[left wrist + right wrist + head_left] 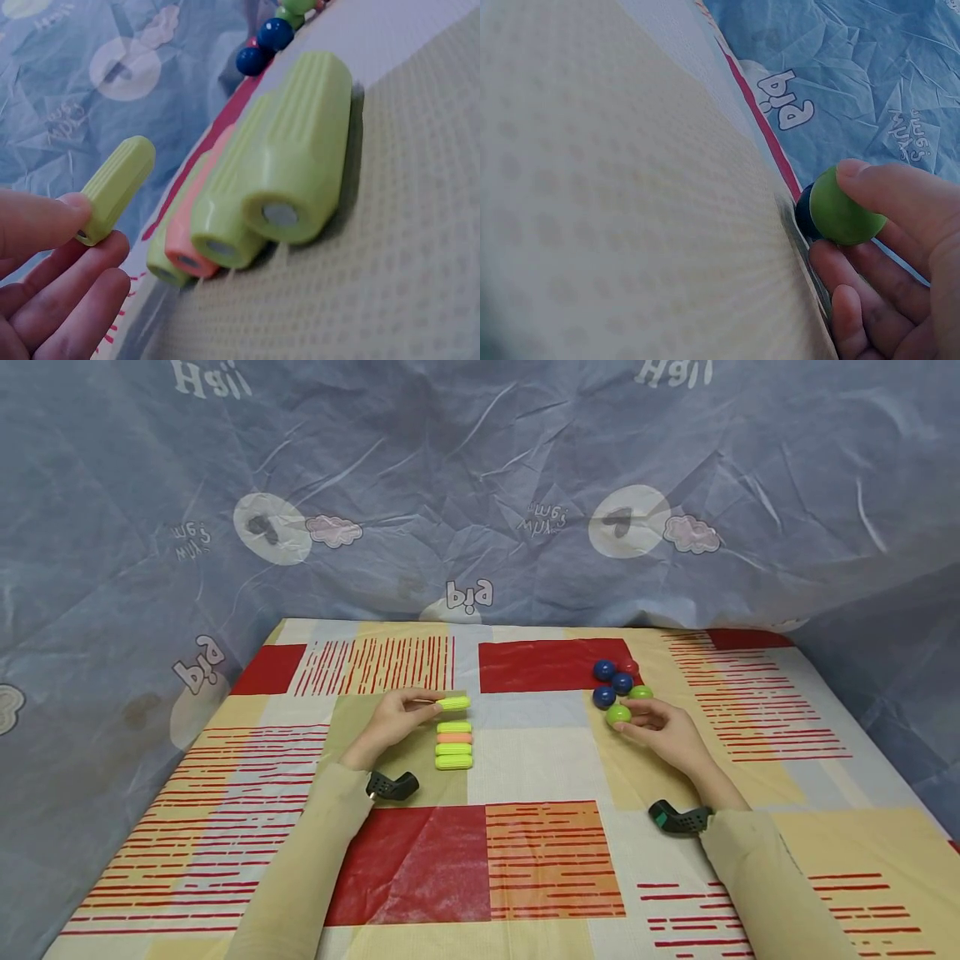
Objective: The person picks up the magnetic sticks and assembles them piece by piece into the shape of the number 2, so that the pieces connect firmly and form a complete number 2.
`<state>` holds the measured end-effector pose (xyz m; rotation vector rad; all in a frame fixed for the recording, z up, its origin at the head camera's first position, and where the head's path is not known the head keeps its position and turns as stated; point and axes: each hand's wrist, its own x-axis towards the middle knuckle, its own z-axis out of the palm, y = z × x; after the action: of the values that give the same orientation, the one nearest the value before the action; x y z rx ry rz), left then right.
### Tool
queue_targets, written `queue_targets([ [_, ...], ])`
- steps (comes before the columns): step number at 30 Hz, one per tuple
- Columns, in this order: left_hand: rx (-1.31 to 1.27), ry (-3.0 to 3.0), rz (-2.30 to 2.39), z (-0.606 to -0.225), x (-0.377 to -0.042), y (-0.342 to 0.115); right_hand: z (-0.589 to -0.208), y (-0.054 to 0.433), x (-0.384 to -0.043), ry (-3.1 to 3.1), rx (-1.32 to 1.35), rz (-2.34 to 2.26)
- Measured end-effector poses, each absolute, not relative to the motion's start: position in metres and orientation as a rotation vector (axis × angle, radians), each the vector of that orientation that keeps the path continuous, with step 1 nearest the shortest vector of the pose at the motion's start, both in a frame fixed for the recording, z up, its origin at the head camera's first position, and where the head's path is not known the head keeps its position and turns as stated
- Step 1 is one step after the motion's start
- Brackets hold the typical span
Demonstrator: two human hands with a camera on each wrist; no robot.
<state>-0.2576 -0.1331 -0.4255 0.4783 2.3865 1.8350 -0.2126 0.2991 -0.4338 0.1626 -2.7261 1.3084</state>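
My left hand [397, 720] pinches one end of a yellow-green ribbed magnetic rod [120, 184] between thumb and fingers. Just nearer than it, several similar rods lie side by side in a short column, yellow-green ones [453, 762] with one orange rod [454, 738] among them. Round metal discs show in their ends in the left wrist view. At the right, the thumb and fingers of my right hand [663, 732] hold a green ball [844, 210]. Close beyond it sit another green ball [641, 692], three blue balls [603, 670] and a red ball [630, 667].
A patterned tablecloth [540, 760] with coloured patches and red stripes covers the table. Behind it hangs a wrinkled blue-grey printed sheet [450, 485], which also runs along both sides. Each wrist wears a dark camera mount [393, 786].
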Motion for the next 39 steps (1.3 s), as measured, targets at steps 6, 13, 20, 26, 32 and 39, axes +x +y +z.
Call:
queue_targets([
  [6, 0.525, 2.393, 1.836, -0.418, -0.254, -0.121, -0.432, 0.298, -0.212, -2.718, 0.173, 1.338],
  [13, 0.626, 2.337, 1.83, -0.409, -0.247, -0.098, -0.429, 0.297, -0.211, -2.679, 0.21, 1.405],
  [20, 0.629, 2.361, 1.812, -0.401, -0.237, -0.068, -0.421, 0.293, -0.207, -2.689, 0.213, 1.439],
  [26, 0.674, 2.419, 1.804, -0.402, -0.235, -0.043, -0.424, 0.293, -0.208, -2.69, 0.213, 1.452],
  [32, 0.644, 2.512, 1.78, -0.403, -0.23, -0.019, -0.415, 0.287, -0.202, -2.698, 0.225, 1.476],
  [39, 0.612, 2.551, 1.776, -0.407, -0.223, 0.005, -0.416, 0.286, -0.204, -2.697, 0.226, 1.501],
])
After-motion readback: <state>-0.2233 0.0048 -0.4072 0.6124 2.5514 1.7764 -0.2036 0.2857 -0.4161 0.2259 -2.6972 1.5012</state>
